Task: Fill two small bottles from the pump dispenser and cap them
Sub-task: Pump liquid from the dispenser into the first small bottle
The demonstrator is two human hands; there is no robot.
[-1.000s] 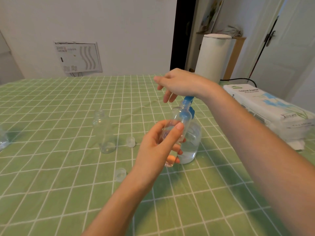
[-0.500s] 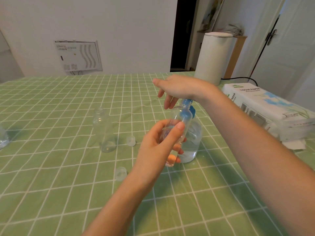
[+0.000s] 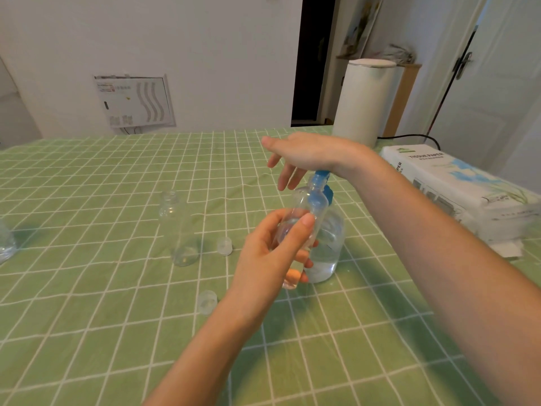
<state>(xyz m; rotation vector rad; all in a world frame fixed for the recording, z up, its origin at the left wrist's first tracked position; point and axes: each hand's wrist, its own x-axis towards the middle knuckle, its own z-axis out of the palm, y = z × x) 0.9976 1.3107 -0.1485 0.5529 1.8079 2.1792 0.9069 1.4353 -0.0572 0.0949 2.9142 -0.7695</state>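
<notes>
A small bottle (image 3: pixel 298 204) is gripped in the left hand (image 3: pixel 272 256) and held slightly tilted in front of the pump dispenser (image 3: pixel 330 247). Its open neck is raised to the blue spout just under the pump head (image 3: pixel 322 173). The thumb is laid along the near side of the bottle and the fingers are curled round the far side. How much liquid the bottle holds cannot be told.

The right hand (image 3: pixel 307 152) is laid palm-down on the pump head, with the fingers straight, loosely spread and closed on nothing. The dispenser stands upright on the desk (image 3: pixel 87 288), and clear liquid is seen in its lower part.

A second small bottle (image 3: pixel 178 230) stands upright and uncapped on the desk, to the left of both hands and apart from the dispenser. Two clear caps lie on the green checked cloth. One cap (image 3: pixel 224 246) is just to the right of that bottle's base. The other cap (image 3: pixel 207 301) is nearer the camera, beside the left wrist.

At the right edge of the desk a pack of tissue paper (image 3: pixel 456 186) is seen. Behind it are a white cylinder (image 3: pixel 366 101) and a black cable (image 3: pixel 409 136). A clear object (image 3: pixel 4 244) is cut off at the left edge.
</notes>
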